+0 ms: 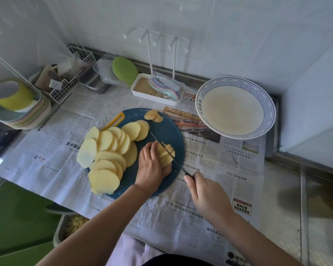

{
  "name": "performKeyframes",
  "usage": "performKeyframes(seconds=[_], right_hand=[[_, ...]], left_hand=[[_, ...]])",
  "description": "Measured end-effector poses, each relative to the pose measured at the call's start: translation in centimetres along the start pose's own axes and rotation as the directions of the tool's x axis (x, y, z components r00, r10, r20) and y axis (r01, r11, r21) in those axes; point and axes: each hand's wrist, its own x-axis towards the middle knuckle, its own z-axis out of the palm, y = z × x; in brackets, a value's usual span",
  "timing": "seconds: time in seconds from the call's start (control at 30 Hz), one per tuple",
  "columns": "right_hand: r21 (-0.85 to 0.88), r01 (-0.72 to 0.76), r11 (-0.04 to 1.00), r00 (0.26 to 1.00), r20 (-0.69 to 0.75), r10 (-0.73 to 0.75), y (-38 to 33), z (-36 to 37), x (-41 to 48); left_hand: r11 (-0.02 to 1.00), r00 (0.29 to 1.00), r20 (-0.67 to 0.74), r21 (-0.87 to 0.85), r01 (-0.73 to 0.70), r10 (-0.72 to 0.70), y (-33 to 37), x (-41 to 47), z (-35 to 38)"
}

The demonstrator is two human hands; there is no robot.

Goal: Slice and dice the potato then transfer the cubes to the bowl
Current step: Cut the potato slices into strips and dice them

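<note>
A round blue cutting board [167, 131] lies on newspaper. Several pale potato slices [108, 150] are fanned over its left half, and a few small end pieces [153, 115] sit at its far edge. My left hand [152, 166] presses curled fingers onto a small stack of potato slices [166, 154] on the board's right side. My right hand [204, 191] grips the black handle of a thin knife [161, 145], whose blade lies across that stack. A large white bowl [265, 104] with a blue patterned rim stands at the back right, tilted, nothing in it.
A yellow peeler [114, 120] lies at the board's far left edge. Behind are a white tray with a hook rack [156, 89], green lids [124, 70], a wire basket [69, 77] and stacked plates [27, 114]. A tub of cut potato [73, 225] sits low left.
</note>
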Motion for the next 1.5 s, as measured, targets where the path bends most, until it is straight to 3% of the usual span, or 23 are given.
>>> performKeyframes(seconds=[0.13, 0.47, 0.63, 0.97, 1.23, 1.5], right_hand=[[-0.053, -0.038, 0.998, 0.997, 0.07, 0.041, 0.0, -0.5, 0.1], [0.045, -0.023, 0.999, 0.986, 0.169, 0.015, 0.8, 0.8, 1.0], [-0.005, -0.007, 1.0, 0.97, 0.242, 0.008, 0.2, 0.6, 1.2], [-0.033, -0.056, 0.998, 0.956, 0.287, 0.063, -0.6, 0.6, 2.1], [-0.167, -0.023, 0.986, 0.957, 0.282, 0.07, -1.5, 1.2, 1.9], [-0.058, -0.125, 0.99, 0.943, 0.304, 0.137, -1.7, 1.4, 4.9]], left_hand=[[1.0, 0.998, 0.064, 0.017, 0.016, -0.017, -0.2, 0.0, 0.1], [0.993, 0.998, 0.059, 0.116, -0.038, 0.032, -0.3, 0.2, 0.0], [0.987, 0.997, 0.023, 0.145, -0.074, 0.072, -0.3, 0.3, 0.2], [0.989, 0.997, 0.048, 0.137, -0.064, 0.058, -0.6, 0.4, 0.8], [0.99, 0.997, 0.054, 0.125, -0.064, 0.058, -0.5, 0.4, 0.9], [0.987, 0.998, 0.064, 0.159, -0.037, 0.027, -0.3, 0.5, 0.8]])
